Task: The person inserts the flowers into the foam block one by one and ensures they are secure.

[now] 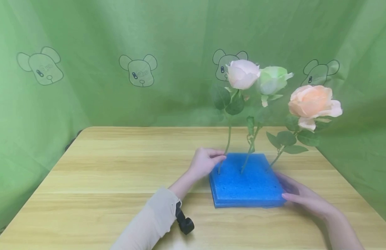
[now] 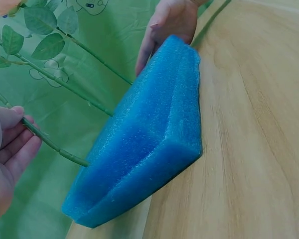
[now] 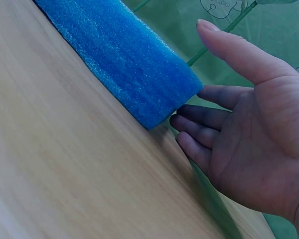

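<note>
A blue foam block (image 1: 246, 187) lies on the table with three artificial roses standing in it. My left hand (image 1: 206, 162) pinches the lower stem (image 2: 57, 147) of the pale pink rose (image 1: 243, 74) between thumb and fingers, just above where it enters the foam. The middle stem carries a white-green rose (image 1: 273, 81). On the right, a peach rose (image 1: 311, 102) leans outward to the right. My right hand (image 1: 305, 198) rests at the block's right side, its fingertips (image 3: 184, 122) right at the corner and the thumb extended.
The wooden table (image 1: 117, 163) reaches out to the left of the block. Behind it hangs a green curtain (image 1: 180, 34) printed with bear faces. Small holes mark the foam's top. A black strap device (image 1: 185, 222) hangs from the left wrist.
</note>
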A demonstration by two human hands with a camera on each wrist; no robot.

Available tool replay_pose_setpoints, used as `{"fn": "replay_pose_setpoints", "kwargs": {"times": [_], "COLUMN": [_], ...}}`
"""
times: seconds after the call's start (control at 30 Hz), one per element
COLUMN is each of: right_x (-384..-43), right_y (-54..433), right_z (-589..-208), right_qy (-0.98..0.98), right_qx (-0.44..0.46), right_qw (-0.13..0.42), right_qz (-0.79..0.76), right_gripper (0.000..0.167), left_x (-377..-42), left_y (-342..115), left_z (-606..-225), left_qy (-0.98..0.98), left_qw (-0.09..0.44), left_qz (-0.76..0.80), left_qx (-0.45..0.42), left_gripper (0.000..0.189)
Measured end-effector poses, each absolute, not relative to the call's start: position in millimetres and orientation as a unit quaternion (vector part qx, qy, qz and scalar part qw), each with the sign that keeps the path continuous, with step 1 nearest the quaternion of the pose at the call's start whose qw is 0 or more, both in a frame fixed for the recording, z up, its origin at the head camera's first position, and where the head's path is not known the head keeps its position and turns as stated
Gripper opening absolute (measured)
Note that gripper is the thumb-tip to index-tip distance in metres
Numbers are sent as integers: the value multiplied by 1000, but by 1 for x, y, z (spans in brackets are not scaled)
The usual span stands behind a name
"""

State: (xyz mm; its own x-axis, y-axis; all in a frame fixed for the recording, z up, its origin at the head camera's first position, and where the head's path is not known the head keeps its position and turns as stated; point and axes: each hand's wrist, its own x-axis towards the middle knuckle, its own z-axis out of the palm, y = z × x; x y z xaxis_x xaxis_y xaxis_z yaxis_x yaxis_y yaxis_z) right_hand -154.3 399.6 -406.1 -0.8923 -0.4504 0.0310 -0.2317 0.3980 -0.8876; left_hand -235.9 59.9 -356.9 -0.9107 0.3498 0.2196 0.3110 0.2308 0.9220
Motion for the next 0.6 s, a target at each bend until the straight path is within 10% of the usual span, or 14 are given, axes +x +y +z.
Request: {"fn": "replay_pose_setpoints", "kwargs": {"times": [0.6], "right_x": [-152], "right_y": [397], "right_z": [-403], "right_qy": [829], "right_qx": [-207], "right_qw": [105], "right_qz": [-509], "right_gripper": [63], "left_x": [-234], "left_y": [57], "left_z": [-362], "left_qy": [819], "left_qw": [11], "left_qz": [517], "left_qx": [249], "left_gripper": [21]}}
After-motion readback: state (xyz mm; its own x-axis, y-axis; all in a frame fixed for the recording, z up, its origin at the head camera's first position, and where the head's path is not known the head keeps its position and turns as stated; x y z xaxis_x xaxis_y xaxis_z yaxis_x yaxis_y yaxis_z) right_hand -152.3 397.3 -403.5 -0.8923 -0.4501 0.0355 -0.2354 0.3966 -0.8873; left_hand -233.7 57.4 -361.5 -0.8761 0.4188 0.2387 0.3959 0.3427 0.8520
